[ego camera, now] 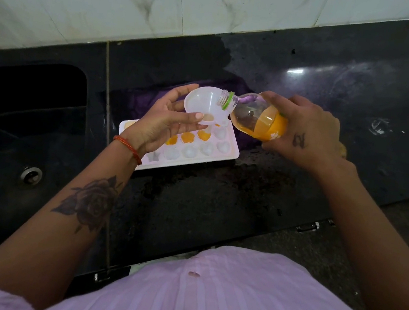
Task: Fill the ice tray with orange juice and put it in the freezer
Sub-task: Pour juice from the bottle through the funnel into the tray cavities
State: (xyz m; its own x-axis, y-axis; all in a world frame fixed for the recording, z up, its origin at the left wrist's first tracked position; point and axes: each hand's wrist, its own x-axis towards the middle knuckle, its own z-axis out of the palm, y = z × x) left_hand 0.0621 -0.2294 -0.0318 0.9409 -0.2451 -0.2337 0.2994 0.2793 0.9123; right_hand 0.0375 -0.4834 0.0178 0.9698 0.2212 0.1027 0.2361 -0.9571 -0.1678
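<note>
My right hand [304, 132] grips the tilted juice bottle [253, 117]; my left hand [166, 120] holds the funnel [203, 102] over the part-filled white ice tray [227, 155] at 12 o'clock on the black counter [216, 209].

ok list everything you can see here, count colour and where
ice tray: 1, white, on the counter, a few cells hold orange juice
funnel: 1, white, above the tray
juice bottle: 1, clear with green neck ring, tilted with its mouth at the funnel, part full
cloth: 1, purple, behind the tray
counter: 1, black
sink: 1, black, left of the tray
left hand: holds the funnel
right hand: grips the bottle
</note>
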